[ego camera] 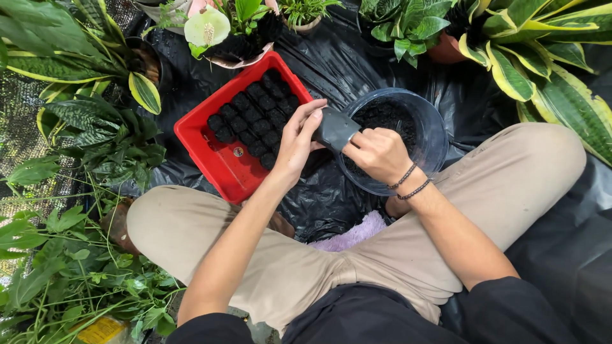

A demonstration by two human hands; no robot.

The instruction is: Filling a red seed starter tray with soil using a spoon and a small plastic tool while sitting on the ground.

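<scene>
I see both hands meet on small black bag, held over near rim of clear bowl. Left hand clasps bag's left side, fingers wrapped. Right hand pinches its right edge, fingers curled tight. Bag's long axis runs left-right between hands. Soil in bowl lies just beyond, right hand nearer. Red tray of filled bags sits left, left hand nearer.
</scene>
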